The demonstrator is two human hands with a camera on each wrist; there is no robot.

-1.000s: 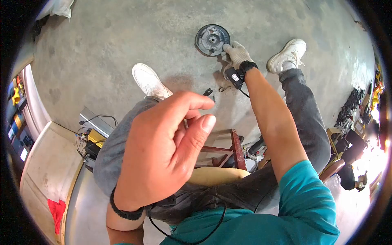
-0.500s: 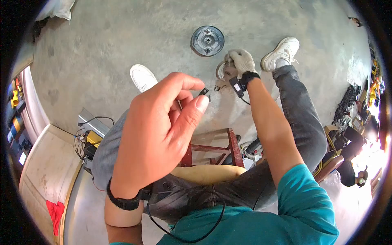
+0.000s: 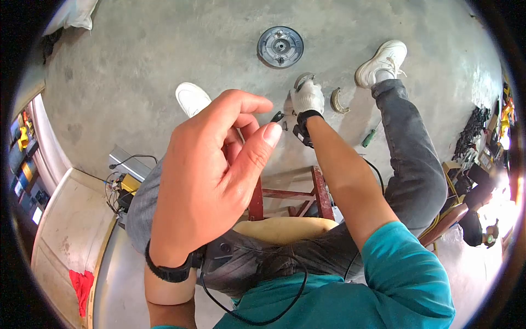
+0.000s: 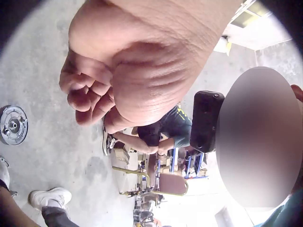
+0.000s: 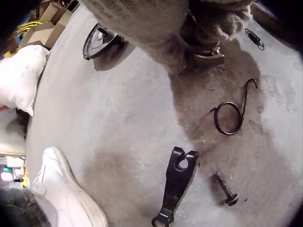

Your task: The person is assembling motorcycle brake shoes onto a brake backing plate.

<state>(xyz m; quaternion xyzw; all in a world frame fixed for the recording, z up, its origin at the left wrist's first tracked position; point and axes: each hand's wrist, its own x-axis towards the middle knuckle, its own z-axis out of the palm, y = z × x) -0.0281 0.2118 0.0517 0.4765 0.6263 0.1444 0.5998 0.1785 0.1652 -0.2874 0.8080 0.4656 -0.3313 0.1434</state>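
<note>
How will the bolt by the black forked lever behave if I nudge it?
The bolt may roll in an arc, since its head is wider than its shank. It looks like solid metal, so probably stiff. The ridged shank might be less slippery than a smooth one.

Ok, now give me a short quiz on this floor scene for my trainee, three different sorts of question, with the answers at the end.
1. What covers the right hand?
A. A pale glove
B. A red cloth
C. Nothing

2. True or false: in the right wrist view, the bolt lies apart from the black lever.

3. Fill in the blank: in the head view, the tool handle lying on the floor is ____ in colour.

Key:
1. A
2. True
3. Green
</note>
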